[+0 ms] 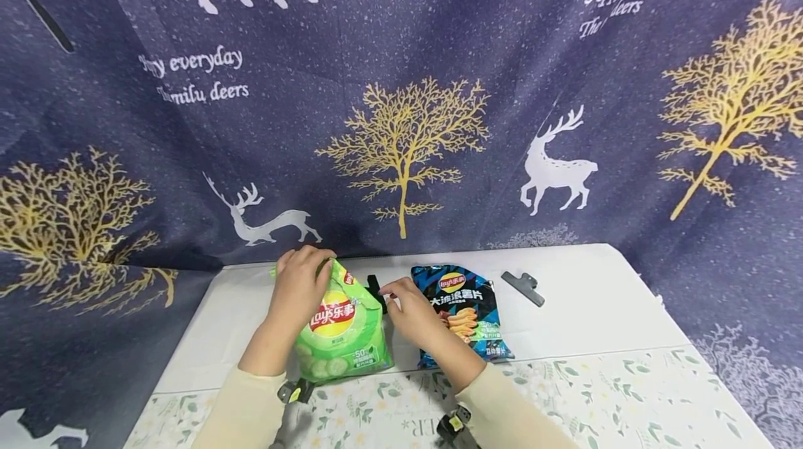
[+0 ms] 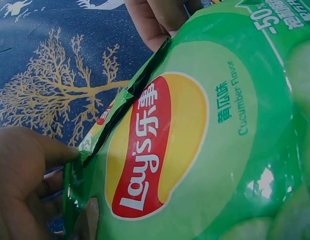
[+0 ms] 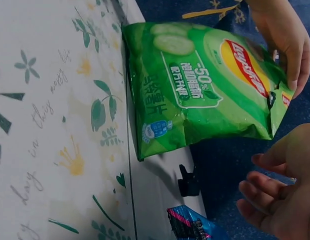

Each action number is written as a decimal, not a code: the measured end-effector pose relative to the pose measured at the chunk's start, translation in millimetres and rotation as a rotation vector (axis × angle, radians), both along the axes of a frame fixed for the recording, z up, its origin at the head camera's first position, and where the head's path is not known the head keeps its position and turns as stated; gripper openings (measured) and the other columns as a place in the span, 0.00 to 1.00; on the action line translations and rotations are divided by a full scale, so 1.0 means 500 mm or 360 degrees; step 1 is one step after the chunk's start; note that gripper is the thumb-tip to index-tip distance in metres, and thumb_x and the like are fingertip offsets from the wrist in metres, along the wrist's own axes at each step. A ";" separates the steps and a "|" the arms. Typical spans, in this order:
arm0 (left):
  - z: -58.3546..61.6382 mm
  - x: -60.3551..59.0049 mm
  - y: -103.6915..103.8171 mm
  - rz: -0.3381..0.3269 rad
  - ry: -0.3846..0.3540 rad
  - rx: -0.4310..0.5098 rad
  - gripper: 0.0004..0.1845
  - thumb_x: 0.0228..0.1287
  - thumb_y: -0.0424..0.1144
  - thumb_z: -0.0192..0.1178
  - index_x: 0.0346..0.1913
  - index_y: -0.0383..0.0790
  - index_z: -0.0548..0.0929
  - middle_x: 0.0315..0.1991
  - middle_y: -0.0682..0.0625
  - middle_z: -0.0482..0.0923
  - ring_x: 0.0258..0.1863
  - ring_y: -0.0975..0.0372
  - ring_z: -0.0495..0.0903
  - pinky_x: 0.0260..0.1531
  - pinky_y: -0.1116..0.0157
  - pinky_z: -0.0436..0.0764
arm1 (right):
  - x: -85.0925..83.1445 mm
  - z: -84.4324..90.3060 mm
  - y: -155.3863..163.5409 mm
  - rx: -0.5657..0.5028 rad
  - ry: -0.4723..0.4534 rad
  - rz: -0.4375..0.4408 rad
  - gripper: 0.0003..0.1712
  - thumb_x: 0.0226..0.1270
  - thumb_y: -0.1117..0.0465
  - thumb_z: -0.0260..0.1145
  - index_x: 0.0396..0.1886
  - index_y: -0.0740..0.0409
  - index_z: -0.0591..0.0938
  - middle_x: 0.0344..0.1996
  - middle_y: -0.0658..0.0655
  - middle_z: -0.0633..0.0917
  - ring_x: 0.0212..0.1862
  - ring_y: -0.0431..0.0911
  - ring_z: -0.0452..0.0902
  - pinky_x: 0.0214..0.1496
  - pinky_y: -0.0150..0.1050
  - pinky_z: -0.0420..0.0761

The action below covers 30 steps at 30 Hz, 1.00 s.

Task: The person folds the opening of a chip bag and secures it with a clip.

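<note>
A green Lay's potato chip bag [image 1: 351, 348] stands tilted on the table, its top folded over. My left hand [image 1: 302, 282] grips the folded top at its left end; the left wrist view shows the thumb [image 2: 62, 152] on the fold [image 2: 112, 120]. To the right of the bag, my right hand [image 1: 410, 309] hovers with fingers loosely bent and nothing between them. In the right wrist view that hand [image 3: 285, 182] is apart from the bag. A black clip [image 1: 374, 286] lies just beyond its fingertips, also visible as a dark clip [image 3: 189, 181] on the table.
A blue and black Lay's chip bag [image 1: 448, 309] lies flat beside my right forearm. Farther right is a second black clip [image 1: 523, 288]. A leaf-patterned cloth [image 1: 602, 400] covers the table's near part, and a dark blue deer-print curtain [image 1: 401, 37] hangs behind.
</note>
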<state>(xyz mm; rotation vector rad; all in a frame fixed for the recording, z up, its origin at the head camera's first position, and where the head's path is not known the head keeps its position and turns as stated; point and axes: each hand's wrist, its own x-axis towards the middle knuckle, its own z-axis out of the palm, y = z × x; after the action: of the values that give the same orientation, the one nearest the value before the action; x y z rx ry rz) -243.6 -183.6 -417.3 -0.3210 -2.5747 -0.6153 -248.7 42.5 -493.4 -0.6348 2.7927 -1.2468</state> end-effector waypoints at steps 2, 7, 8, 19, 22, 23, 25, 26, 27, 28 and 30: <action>-0.002 0.004 -0.002 0.0019 -0.0004 0.0011 0.11 0.73 0.37 0.59 0.52 0.39 0.86 0.44 0.44 0.84 0.51 0.49 0.81 0.70 0.44 0.61 | -0.005 -0.002 -0.003 0.0033 -0.0004 0.0008 0.17 0.80 0.60 0.53 0.60 0.52 0.81 0.58 0.55 0.77 0.55 0.48 0.77 0.52 0.45 0.79; -0.011 0.010 -0.007 0.0074 0.0017 0.0040 0.11 0.73 0.37 0.59 0.51 0.39 0.87 0.44 0.43 0.84 0.51 0.48 0.82 0.69 0.43 0.61 | -0.017 -0.004 -0.015 0.0206 0.0056 0.0067 0.16 0.79 0.62 0.55 0.60 0.54 0.81 0.56 0.58 0.78 0.45 0.46 0.78 0.42 0.38 0.77; -0.013 0.010 -0.008 0.0084 0.0026 0.0042 0.11 0.73 0.37 0.59 0.51 0.39 0.87 0.43 0.43 0.84 0.50 0.47 0.82 0.69 0.43 0.61 | -0.017 -0.003 -0.018 0.0254 0.0070 0.0081 0.17 0.79 0.62 0.55 0.61 0.55 0.81 0.56 0.58 0.79 0.46 0.46 0.78 0.43 0.38 0.78; -0.013 0.027 -0.016 0.0161 0.0042 0.0043 0.11 0.73 0.36 0.58 0.51 0.37 0.86 0.43 0.41 0.84 0.50 0.46 0.81 0.68 0.41 0.61 | -0.030 -0.006 -0.048 0.0587 -0.0005 0.0196 0.22 0.80 0.59 0.54 0.69 0.53 0.75 0.63 0.58 0.75 0.62 0.51 0.76 0.54 0.42 0.82; -0.013 0.030 -0.019 0.0193 0.0016 0.0040 0.12 0.73 0.36 0.57 0.51 0.36 0.86 0.44 0.40 0.83 0.51 0.45 0.81 0.67 0.41 0.62 | -0.037 -0.009 -0.055 0.0611 -0.0006 0.0193 0.21 0.80 0.59 0.54 0.69 0.53 0.76 0.64 0.58 0.75 0.63 0.51 0.75 0.56 0.43 0.82; -0.013 0.031 -0.020 0.0205 0.0004 0.0040 0.12 0.73 0.36 0.57 0.52 0.35 0.86 0.44 0.40 0.83 0.51 0.45 0.81 0.67 0.42 0.62 | -0.040 -0.010 -0.057 0.0624 -0.0002 0.0194 0.21 0.80 0.58 0.54 0.69 0.53 0.76 0.64 0.58 0.75 0.64 0.51 0.75 0.57 0.43 0.82; -0.013 0.032 -0.023 0.0226 -0.0015 0.0042 0.12 0.73 0.36 0.57 0.52 0.35 0.86 0.44 0.40 0.83 0.51 0.44 0.81 0.66 0.43 0.62 | -0.045 -0.014 -0.061 0.0655 0.0004 0.0200 0.22 0.81 0.58 0.53 0.70 0.53 0.75 0.65 0.57 0.74 0.65 0.51 0.74 0.60 0.43 0.81; -0.013 0.032 -0.025 0.0233 -0.0024 0.0042 0.12 0.73 0.36 0.57 0.52 0.35 0.86 0.44 0.40 0.83 0.51 0.44 0.81 0.66 0.43 0.62 | -0.047 -0.015 -0.063 0.0664 0.0002 0.0204 0.23 0.81 0.58 0.53 0.71 0.53 0.74 0.66 0.57 0.74 0.66 0.51 0.74 0.62 0.44 0.81; -0.013 0.032 -0.026 0.0237 -0.0033 0.0045 0.12 0.73 0.35 0.57 0.52 0.35 0.85 0.44 0.40 0.83 0.51 0.44 0.81 0.66 0.43 0.63 | -0.049 -0.016 -0.064 0.0667 -0.0008 0.0210 0.23 0.81 0.58 0.53 0.71 0.53 0.74 0.67 0.57 0.73 0.67 0.51 0.73 0.62 0.44 0.80; -0.013 0.032 -0.027 0.0242 -0.0040 0.0046 0.12 0.73 0.36 0.57 0.52 0.35 0.85 0.44 0.40 0.83 0.51 0.44 0.81 0.66 0.43 0.63 | -0.051 -0.017 -0.066 0.0682 -0.0010 0.0213 0.23 0.81 0.58 0.53 0.72 0.53 0.73 0.68 0.57 0.73 0.68 0.51 0.73 0.63 0.44 0.80; -0.013 0.031 -0.031 0.0249 -0.0049 0.0046 0.13 0.73 0.36 0.57 0.52 0.34 0.85 0.45 0.39 0.84 0.52 0.43 0.81 0.65 0.43 0.63 | -0.055 -0.018 -0.069 0.0712 -0.0021 0.0221 0.24 0.81 0.59 0.53 0.73 0.52 0.71 0.70 0.57 0.71 0.70 0.51 0.71 0.65 0.44 0.79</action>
<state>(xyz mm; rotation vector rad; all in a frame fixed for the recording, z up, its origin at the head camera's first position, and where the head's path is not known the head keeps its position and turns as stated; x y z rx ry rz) -227.9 -199.3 -424.0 -0.0993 -2.5867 -0.6039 -276.4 7.9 -502.2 -0.7580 2.8121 -0.5685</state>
